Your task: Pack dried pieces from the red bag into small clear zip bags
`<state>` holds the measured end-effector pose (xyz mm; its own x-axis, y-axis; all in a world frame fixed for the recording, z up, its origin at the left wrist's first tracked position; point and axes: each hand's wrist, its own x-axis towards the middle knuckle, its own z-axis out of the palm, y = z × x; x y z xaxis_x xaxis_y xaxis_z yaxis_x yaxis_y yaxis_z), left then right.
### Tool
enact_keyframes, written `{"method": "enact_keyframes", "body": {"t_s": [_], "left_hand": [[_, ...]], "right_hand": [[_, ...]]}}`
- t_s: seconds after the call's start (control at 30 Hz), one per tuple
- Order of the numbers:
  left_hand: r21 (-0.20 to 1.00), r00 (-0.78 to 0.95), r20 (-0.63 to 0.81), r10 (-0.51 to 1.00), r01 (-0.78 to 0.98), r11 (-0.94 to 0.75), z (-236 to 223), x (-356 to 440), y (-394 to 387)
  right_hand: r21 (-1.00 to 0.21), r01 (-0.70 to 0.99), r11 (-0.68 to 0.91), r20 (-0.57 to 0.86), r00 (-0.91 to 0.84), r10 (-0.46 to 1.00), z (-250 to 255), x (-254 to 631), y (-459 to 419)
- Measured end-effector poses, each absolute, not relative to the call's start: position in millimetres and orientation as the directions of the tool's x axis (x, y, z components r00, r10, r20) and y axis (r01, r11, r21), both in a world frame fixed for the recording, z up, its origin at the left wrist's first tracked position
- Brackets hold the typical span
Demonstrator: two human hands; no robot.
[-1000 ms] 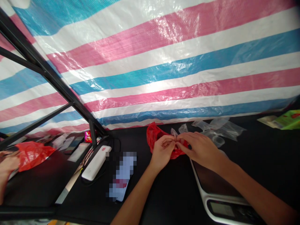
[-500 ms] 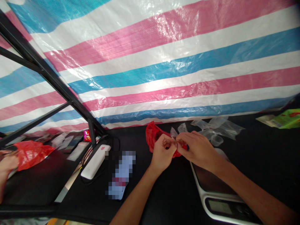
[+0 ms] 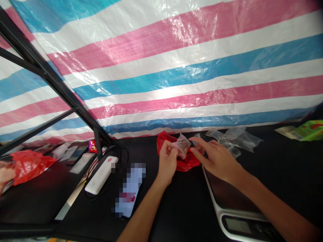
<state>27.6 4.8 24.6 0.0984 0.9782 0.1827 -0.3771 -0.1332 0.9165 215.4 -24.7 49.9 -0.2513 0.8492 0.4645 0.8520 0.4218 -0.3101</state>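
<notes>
My left hand is closed on the edge of a small clear plastic bag, which has something dark inside that I cannot make out. Below and behind the bag lies a crumpled red plastic bag on the black table. My right hand is just right of the clear bag, its thumb and fingers apart with nothing between them. Under my right forearm sits a digital scale with a grey display, partly covered by the arm.
Several clear plastic bags and a small clear cup lie behind the scale. A green packet is at far right. A phone and a white power strip lie left. Beyond the black frame, another person's hand holds a red bag.
My right hand has come away from the clear bag and its fingers have parted. The clear bag now shows more fully in my left hand, which has shifted slightly left.
</notes>
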Motion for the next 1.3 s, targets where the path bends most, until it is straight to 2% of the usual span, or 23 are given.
{"method": "enact_keyframes", "body": {"t_s": [0.17, 0.3, 0.37, 0.43, 0.53, 0.63, 0.73, 0.8, 0.9, 1.13, 1.3], "left_hand": [[0.838, 0.150, 0.095, 0.984, -0.545, 0.002, 31, 25, 4], [0.862, 0.197, 0.031, 0.980, -0.501, 0.073, 29, 24, 6], [0.914, 0.130, 0.021, 0.991, -0.405, 0.034, 23, 22, 11], [0.970, 0.004, 0.051, 0.999, -0.238, -0.049, 16, 18, 16], [0.968, -0.102, 0.246, 0.964, 0.082, -0.238, 12, 13, 18], [0.834, 0.092, 0.438, 0.894, 0.329, -0.442, 15, 10, 11], [0.666, 0.338, 0.487, 0.805, 0.453, -0.593, 16, 10, 3], [0.643, 0.400, 0.461, 0.792, 0.464, -0.609, 11, 10, 2], [0.689, 0.405, 0.429, 0.807, 0.431, -0.582, 1, 9, 7], [0.822, 0.212, 0.418, 0.883, 0.326, -0.468, -1, 9, 15], [0.850, 0.162, 0.396, 0.904, 0.306, -0.428, -1, 9, 18]], "right_hand": [[-0.270, 0.834, 0.482, 0.432, -0.342, 0.834, 45, 214, -26], [-0.248, 0.831, 0.498, 0.451, -0.356, 0.819, 44, 215, -26], [-0.217, 0.850, 0.480, 0.457, -0.346, 0.819, 42, 215, -24], [-0.177, 0.874, 0.452, 0.460, -0.333, 0.823, 39, 216, -23], [-0.115, 0.900, 0.420, 0.469, -0.324, 0.822, 34, 216, -21], [-0.072, 0.908, 0.413, 0.476, -0.333, 0.814, 29, 217, -21], [-0.067, 0.903, 0.424, 0.485, -0.342, 0.805, 28, 216, -22], [-0.084, 0.887, 0.454, 0.486, -0.361, 0.796, 29, 215, -23], [-0.123, 0.852, 0.510, 0.479, -0.399, 0.782, 34, 212, -25], [-0.150, 0.798, 0.583, 0.483, -0.456, 0.748, 41, 210, -31], [-0.143, 0.785, 0.603, 0.492, -0.473, 0.731, 40, 211, -30]]}}
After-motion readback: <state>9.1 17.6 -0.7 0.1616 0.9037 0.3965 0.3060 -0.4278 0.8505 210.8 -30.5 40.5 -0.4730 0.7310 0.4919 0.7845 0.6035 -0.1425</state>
